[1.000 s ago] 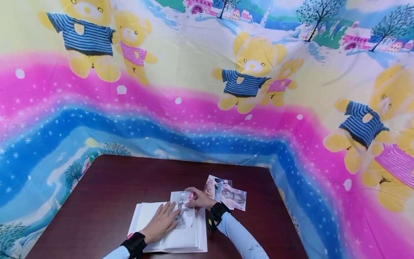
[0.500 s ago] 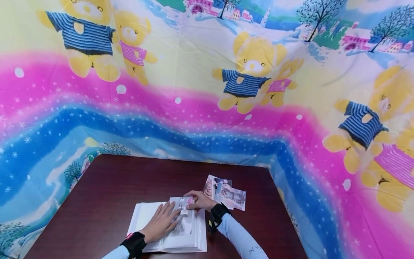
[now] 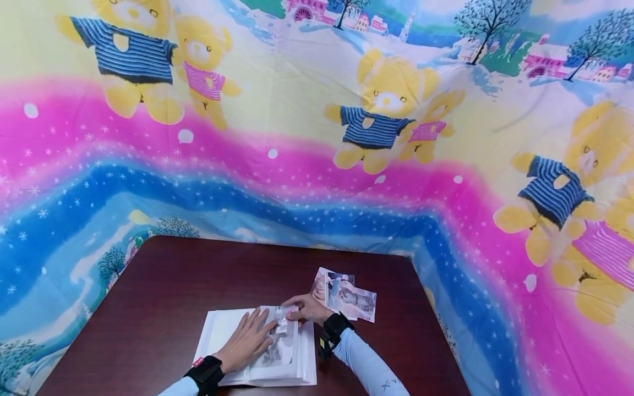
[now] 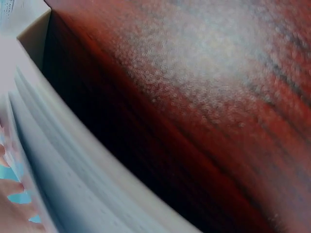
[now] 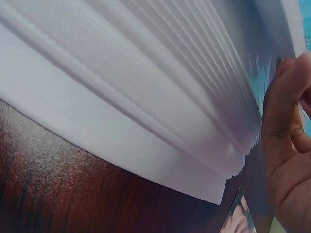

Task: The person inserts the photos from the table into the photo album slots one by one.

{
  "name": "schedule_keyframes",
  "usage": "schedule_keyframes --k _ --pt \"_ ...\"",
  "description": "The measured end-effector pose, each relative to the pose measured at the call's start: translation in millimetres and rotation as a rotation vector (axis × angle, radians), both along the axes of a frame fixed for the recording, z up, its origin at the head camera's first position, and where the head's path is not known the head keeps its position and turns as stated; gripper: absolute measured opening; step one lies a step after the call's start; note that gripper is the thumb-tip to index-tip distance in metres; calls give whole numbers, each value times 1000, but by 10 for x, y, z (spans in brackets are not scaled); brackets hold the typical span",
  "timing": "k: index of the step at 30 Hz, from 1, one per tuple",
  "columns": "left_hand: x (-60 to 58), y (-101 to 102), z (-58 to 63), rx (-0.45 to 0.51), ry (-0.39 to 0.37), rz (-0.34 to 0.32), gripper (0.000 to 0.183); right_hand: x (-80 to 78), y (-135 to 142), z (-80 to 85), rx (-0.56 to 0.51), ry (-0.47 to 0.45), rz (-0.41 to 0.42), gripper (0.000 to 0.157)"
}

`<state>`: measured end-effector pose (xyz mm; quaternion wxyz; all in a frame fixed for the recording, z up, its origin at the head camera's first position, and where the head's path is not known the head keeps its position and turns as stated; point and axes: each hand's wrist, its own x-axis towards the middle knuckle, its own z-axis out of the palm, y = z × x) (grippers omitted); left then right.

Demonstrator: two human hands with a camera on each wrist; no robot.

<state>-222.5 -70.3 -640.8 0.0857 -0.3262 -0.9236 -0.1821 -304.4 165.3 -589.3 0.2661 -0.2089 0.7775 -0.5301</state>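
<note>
A photo album with white pages lies spread on the table. On its right page a photo sits mostly inside a clear sleeve, its top edge near the page's top. My left hand rests on the pages with straight fingers, their tips by the photo's left side. At the photo's upper right corner my right hand pinches it between thumb and fingers. In the right wrist view, that hand bends beside the stacked page edges. The left wrist view catches only some fingertips at the album's edge.
Several loose photos overlap on the dark wooden table, just right of my right hand. A bear-printed cloth hangs behind and around the table.
The photo has slid toward me, down into the sleeve, with my right hand following it slightly. My left hand has stayed in place on the album.
</note>
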Motion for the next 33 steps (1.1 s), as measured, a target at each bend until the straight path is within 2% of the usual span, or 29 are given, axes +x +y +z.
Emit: schedule_keyframes --k 7,12,22,29,33 --pt "-5 8 -7 19 -26 -4 46 -71 15 -162 37 23 -29 32" --pt "-11 4 4 7 -30 4 47 -21 6 -88 33 10 -37 34" --pt "-9 -3 3 28 -42 -2 47 51 2 32 -10 14 -31 27" --pt "-10 22 13 37 -52 9 47 71 20 40 -17 80 -25 24" --pt "-12 48 3 49 -48 8 47 34 50 -29 1 86 -37 25"
